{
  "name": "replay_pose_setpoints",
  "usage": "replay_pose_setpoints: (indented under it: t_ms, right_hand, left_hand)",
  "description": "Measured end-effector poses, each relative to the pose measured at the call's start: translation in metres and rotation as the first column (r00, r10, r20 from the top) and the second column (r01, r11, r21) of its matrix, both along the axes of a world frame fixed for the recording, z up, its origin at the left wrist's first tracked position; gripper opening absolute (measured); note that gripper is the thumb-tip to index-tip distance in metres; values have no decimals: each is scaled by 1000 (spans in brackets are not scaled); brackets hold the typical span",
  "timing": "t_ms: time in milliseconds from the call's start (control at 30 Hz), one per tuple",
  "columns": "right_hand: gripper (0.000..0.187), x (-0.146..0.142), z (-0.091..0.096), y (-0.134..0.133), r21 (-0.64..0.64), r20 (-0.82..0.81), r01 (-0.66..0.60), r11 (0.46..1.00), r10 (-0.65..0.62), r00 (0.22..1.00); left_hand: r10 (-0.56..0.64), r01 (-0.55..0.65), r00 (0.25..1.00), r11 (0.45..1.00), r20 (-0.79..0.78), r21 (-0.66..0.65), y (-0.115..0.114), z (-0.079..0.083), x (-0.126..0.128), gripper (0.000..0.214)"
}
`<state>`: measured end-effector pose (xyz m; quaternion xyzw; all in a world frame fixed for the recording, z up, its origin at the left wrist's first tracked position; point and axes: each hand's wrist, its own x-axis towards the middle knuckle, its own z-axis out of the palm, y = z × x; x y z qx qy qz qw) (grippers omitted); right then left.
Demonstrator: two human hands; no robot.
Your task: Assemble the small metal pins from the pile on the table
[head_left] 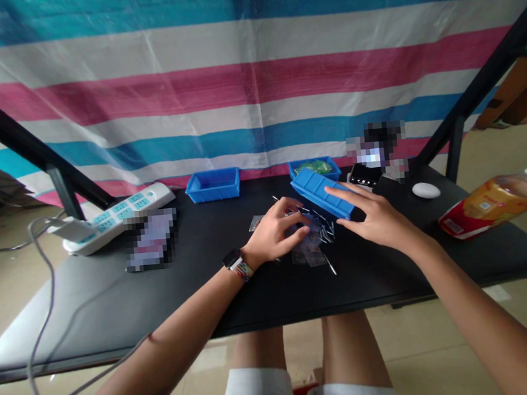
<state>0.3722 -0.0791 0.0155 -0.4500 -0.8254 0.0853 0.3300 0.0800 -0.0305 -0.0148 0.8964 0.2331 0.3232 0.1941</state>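
Note:
My right hand [370,213] holds a blue plastic tray [321,193] tipped upside down over the black table [115,296], its fingers along the tray's near edge. Below the tray lies a heap of small metal pins and clear little bags [316,239]. My left hand [278,230], with a watch on the wrist, rests on that heap with fingers curled over the pins and bags. Whether the fingers pinch any of them is hidden.
A second blue tray [213,184] and a third with green parts [315,167] stand at the back. A white power strip [121,213] lies back left, a phone [365,175] and white mouse [426,190] back right, a plastic bottle [494,202] at the right edge.

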Motion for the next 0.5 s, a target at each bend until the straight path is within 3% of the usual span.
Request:
replay_pose_setpoints:
  t_ms: [267,500]
  right_hand:
    - [70,-6,12,3,150,-86,118,982,-106,991]
    - [66,-19,25,20,221,-204,122,968,-76,976]
  left_hand:
    - [246,-245,967,969,-63,14,3,-5,3,46]
    - [305,-311,922,950,-240,13,6,-11,6,48]
